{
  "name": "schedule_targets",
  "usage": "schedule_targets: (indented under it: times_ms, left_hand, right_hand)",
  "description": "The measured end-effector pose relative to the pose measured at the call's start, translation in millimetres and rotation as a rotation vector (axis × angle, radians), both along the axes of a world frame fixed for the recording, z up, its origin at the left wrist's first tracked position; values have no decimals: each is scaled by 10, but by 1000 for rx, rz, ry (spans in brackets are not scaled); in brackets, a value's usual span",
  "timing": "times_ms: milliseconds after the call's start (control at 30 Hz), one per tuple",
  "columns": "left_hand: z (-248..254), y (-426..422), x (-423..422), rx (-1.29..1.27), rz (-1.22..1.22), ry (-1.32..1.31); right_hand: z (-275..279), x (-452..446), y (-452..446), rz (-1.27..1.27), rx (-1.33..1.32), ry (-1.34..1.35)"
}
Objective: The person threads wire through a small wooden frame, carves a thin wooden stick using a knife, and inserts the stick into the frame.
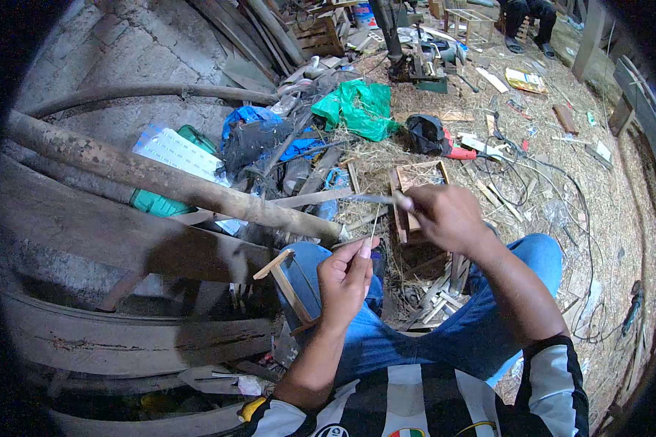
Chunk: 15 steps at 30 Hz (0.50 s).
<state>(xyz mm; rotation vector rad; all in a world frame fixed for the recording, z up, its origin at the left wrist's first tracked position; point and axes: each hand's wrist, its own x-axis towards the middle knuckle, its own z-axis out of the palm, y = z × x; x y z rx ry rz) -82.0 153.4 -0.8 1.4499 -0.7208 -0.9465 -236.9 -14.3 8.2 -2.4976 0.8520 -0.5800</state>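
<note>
My left hand (348, 280) is raised over my left thigh, with thumb and fingers pinched on a thin wooden stick (374, 230) that points upward. Just above and to the right, my right hand (444, 217) is closed around the light handle of a knife (373, 198). Its blade points left, apart from the stick as far as I can see. A small H-shaped wooden frame (293, 293), much like a frame saw, leans by my left knee. Past my right hand stands an open wooden box frame (399, 218), partly hidden by that hand.
A thick pole (160, 175) runs across the left above wooden planks (138, 342). Beyond lie a green plastic bag (357, 109), a red and black power tool (437, 138) and its cord. Shavings and offcuts (437, 306) cover the floor. Another person's feet (530, 47) show far off.
</note>
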Motion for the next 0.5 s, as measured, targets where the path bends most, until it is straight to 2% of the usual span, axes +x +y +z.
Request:
schedule_targets:
  times_ms: [33,100,167,233,300,367,433,500]
  left_hand:
    - [8,2,2,17,3,7]
    - [-11,5,10,2,-4,6]
    - [-29,12,-6,-6,-6,12]
    - [-42,11,-25,6,-14,-1]
    - [-53,7,-56,0,-46,24]
    - [-43,-7,-89,-9,-76,46]
    - [-23,-27,-124,-37,-124,174]
    - [-48,-69,-120,-28,-128,125]
  right_hand:
    - [42,-9,-62,-91,64,72]
    - [49,-22,-98,-125,99,17]
    - [44,-19,-96,-115,437,-267]
    - [-92,40,-90,-59,540,-360]
    - [-128,119,34,40,774,-544]
    - [-114,159,93,15,798,-619]
    - [-150,157,89,143,915,-562]
    - [-176,173,103,119,845,-536]
